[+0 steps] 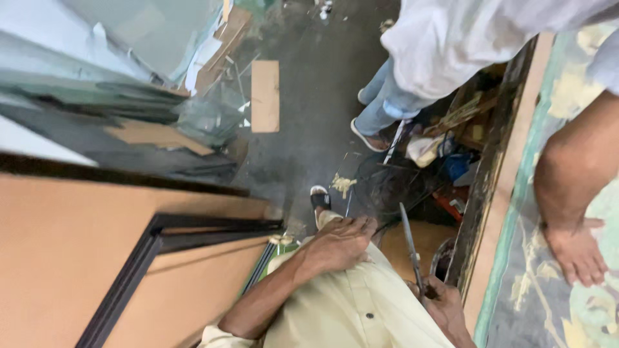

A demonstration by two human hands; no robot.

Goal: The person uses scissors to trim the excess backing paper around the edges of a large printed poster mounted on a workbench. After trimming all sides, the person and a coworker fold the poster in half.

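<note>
Workshop floor, seen looking straight down at our own lap.

On the far left we had a brown board (58, 258) with a black frame (161, 245) lying across it. Moving right, our left hand (338, 243) rested on our pale shirt (348, 309), fingers curled together, gripping nothing. Right of that, our right hand (445, 308) was clamped around the bottom end of a thin metal blade (411, 245); its long axis ran nearly upright in the view, tip pointing up and slightly left, away from us, just beside the dark edge of the workbench (516, 161). Farthest right, another person's hand (577, 248) lay flat on the bench top, fingers together.
</note>
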